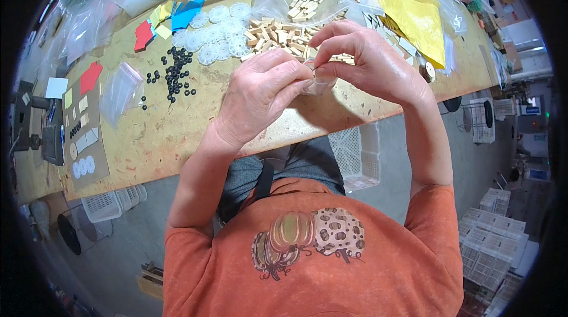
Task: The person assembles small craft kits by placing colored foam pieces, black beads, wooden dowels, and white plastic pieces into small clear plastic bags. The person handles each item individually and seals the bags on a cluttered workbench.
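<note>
Both my hands meet above the wooden table (160,133), pinching a small clear plastic bag (320,83) between them. My left hand (260,95) grips the bag's left edge with thumb and fingers. My right hand (367,60) holds its top right edge, fingers curled. What the bag contains is hidden by my fingers. Just beyond my hands lies a heap of small wooden blocks (278,33), partly in an open clear bag. White round toothed discs (219,36) lie left of the blocks, and black beads (174,74) are scattered further left.
An empty small clear bag (120,89) lies left of the beads. Coloured paper pieces (171,18), a yellow sheet (411,12) and a brown sample card (86,133) lie on the table. White plastic crates (361,157) stand on the floor below and at the right.
</note>
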{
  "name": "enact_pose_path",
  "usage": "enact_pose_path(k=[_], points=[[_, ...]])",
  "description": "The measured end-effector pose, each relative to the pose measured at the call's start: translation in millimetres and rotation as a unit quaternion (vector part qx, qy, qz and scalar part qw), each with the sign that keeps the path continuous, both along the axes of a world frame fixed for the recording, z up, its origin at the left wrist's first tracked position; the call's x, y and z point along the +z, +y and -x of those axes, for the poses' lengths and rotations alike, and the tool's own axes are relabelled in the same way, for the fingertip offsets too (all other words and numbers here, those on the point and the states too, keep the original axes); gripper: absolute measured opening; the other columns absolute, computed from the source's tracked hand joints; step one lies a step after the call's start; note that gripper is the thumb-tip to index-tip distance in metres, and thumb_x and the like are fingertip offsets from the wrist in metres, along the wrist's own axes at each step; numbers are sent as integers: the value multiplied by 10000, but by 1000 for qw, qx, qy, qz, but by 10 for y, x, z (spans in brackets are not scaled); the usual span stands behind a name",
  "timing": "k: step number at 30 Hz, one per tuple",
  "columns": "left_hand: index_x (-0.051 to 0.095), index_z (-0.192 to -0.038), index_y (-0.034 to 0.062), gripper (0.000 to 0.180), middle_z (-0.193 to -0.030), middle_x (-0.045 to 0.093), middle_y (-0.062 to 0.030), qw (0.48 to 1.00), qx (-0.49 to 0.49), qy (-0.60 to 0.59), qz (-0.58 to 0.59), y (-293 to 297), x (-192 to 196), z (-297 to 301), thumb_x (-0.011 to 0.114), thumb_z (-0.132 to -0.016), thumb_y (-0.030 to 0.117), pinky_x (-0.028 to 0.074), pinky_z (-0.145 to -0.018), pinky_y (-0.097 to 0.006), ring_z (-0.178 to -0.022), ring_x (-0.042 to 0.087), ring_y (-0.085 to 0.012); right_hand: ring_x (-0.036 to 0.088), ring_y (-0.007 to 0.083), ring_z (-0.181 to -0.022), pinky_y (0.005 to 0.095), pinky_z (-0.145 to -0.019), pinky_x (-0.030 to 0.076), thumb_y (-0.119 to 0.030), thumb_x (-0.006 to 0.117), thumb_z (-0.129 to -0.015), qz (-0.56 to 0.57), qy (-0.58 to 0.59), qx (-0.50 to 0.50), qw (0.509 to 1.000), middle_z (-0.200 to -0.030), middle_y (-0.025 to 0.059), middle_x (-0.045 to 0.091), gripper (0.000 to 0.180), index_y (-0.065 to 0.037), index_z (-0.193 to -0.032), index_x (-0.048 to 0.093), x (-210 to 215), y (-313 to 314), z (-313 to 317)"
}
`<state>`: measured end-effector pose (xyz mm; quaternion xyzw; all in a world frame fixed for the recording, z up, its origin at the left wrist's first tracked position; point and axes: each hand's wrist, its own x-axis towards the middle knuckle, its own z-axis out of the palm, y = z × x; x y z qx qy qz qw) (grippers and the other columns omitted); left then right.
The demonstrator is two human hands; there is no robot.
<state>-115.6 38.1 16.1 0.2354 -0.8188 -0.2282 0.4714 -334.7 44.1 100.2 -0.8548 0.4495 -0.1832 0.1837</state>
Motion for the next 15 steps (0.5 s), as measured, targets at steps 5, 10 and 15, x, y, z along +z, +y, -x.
enact_pose_path(k=[5,10,15], points=[[691,-904,18,84,-881,666,-97,998,28,34,-47,-15,4,-10,741,-840,-4,525,-739,-334,-817,653,-240,663,307,-1044,378,-918,524,-119,748,-858,40,-7,7,999,-1093,114,709,138,-12,-943,736,71,-33,-26],[698,-908,16,97,-900,669,-99,999,30,26,-36,-26,-8,-19,759,-833,14,522,-765,-343,-851,652,-245,689,291,-1009,365,-888,535,-113,743,-864,-23,-52,-1,998,-1052,113,725,137,-4,-947,732,1,-75,0],[708,-904,21,99,-909,670,-102,999,37,22,-24,-33,-1,-16,772,-828,31,521,-776,-350,-862,651,-248,698,289,-966,370,-867,540,-105,744,-843,-7,37,-43,998,-1025,118,726,141,7,-928,730,-37,-78,-46]])
